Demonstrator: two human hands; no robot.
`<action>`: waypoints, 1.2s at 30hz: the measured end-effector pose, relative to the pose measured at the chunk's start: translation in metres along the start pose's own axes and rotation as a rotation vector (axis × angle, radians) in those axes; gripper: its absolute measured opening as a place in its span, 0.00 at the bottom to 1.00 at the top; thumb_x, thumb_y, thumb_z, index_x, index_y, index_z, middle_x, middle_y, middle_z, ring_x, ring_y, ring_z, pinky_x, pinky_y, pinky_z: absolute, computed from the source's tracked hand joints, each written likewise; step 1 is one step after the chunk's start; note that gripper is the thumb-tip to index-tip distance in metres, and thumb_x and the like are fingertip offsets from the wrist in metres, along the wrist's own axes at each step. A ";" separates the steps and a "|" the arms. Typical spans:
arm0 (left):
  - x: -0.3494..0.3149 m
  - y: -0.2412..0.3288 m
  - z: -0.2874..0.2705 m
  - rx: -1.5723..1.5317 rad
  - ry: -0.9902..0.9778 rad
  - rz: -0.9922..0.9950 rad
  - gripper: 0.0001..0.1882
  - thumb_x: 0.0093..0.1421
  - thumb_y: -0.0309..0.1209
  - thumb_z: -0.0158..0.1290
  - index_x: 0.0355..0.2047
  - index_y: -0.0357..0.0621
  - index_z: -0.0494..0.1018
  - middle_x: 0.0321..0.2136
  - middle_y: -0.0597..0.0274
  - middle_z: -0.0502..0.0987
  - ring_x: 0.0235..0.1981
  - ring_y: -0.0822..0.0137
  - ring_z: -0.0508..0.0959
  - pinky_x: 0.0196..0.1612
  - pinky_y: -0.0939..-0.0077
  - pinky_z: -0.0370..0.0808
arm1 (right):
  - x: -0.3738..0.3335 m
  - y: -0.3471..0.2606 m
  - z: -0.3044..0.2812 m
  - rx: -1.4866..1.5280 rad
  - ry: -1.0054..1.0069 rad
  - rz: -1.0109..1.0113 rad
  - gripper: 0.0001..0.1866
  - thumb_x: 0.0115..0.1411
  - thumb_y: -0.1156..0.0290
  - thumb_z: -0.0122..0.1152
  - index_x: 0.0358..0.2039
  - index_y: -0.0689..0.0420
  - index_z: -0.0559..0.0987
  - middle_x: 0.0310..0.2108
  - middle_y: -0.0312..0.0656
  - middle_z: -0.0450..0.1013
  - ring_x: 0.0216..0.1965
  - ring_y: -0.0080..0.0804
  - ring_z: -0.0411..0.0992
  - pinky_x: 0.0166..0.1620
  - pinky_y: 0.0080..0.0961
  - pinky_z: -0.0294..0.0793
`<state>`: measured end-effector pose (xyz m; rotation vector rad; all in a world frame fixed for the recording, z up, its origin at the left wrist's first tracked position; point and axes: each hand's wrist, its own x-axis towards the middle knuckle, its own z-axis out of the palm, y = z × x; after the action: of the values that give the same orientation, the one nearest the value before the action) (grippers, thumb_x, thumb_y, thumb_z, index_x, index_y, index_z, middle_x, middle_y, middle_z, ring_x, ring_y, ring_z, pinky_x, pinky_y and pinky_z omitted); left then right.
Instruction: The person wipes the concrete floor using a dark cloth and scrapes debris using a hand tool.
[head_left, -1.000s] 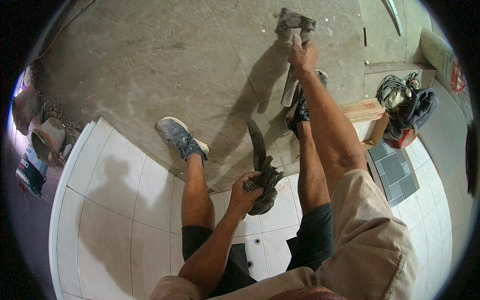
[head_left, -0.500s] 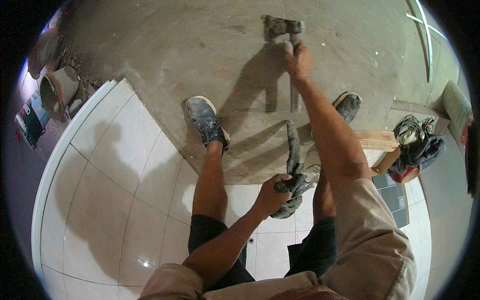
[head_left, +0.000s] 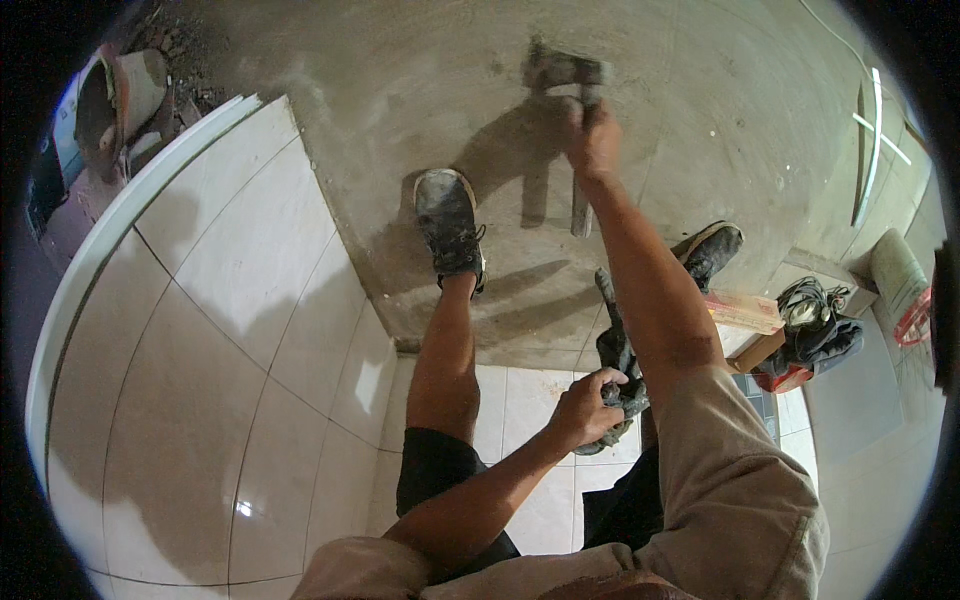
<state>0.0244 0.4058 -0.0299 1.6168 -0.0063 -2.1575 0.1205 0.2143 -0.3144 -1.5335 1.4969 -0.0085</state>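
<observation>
My right hand [head_left: 592, 140] is closed around the handle of a hatchet [head_left: 582, 208], close under its head, and holds it out over the grey cement floor. The hatchet head is smeared by motion and casts a shadow to its left. Lower down, between my legs, my left hand [head_left: 590, 408] is closed on a crumpled dark-grey bundle [head_left: 617, 350] that looks like dirty cloth or a work glove. A long narrow end of it sticks up towards the floor's cement part. My right forearm passes beside the bundle, and part of it is hidden by my fingers.
A white-tiled raised surface [head_left: 215, 400] with a pale rim fills the left. My dusty shoes [head_left: 446, 215] stand on the cement. To the right lie a long carton [head_left: 745, 312], coiled cable [head_left: 812, 303] and white strips [head_left: 872, 150]. An old bucket-like container [head_left: 135, 90] is upper left.
The whole view has shifted and turned slightly. My left hand and the dark bundle have moved a little right, nearer my right forearm. The hatchet stays in my right hand, its head now more blurred.
</observation>
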 end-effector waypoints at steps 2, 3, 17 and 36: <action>-0.001 0.002 -0.002 -0.019 -0.014 0.008 0.26 0.47 0.31 0.60 0.49 0.40 0.72 0.42 0.43 0.79 0.46 0.47 0.79 0.51 0.60 0.74 | -0.003 -0.010 0.027 -0.103 -0.098 -0.042 0.19 0.65 0.59 0.57 0.44 0.64 0.75 0.27 0.48 0.75 0.28 0.41 0.72 0.36 0.36 0.73; -0.001 0.002 -0.006 -0.039 -0.014 -0.012 0.26 0.47 0.31 0.60 0.49 0.40 0.72 0.42 0.43 0.79 0.46 0.47 0.79 0.50 0.60 0.74 | -0.009 -0.020 0.039 -0.165 -0.147 -0.082 0.19 0.65 0.59 0.58 0.45 0.64 0.74 0.27 0.50 0.75 0.28 0.42 0.72 0.36 0.36 0.73; -0.029 0.010 -0.035 0.026 -0.096 0.066 0.27 0.49 0.32 0.63 0.50 0.41 0.70 0.45 0.44 0.77 0.46 0.46 0.79 0.50 0.56 0.76 | -0.039 0.001 0.046 -0.376 -0.240 -0.272 0.20 0.64 0.56 0.57 0.43 0.63 0.71 0.32 0.62 0.75 0.35 0.63 0.74 0.37 0.43 0.74; -0.038 0.024 -0.054 -0.012 -0.126 0.148 0.24 0.55 0.38 0.62 0.47 0.36 0.70 0.41 0.45 0.77 0.43 0.49 0.80 0.44 0.57 0.79 | -0.076 -0.092 0.133 -0.342 -0.223 -0.212 0.19 0.63 0.60 0.57 0.44 0.64 0.73 0.38 0.61 0.77 0.42 0.60 0.76 0.41 0.44 0.75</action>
<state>0.0908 0.4112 -0.0058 1.4244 -0.1462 -2.1364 0.2507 0.3336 -0.2864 -1.8927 1.1960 0.2989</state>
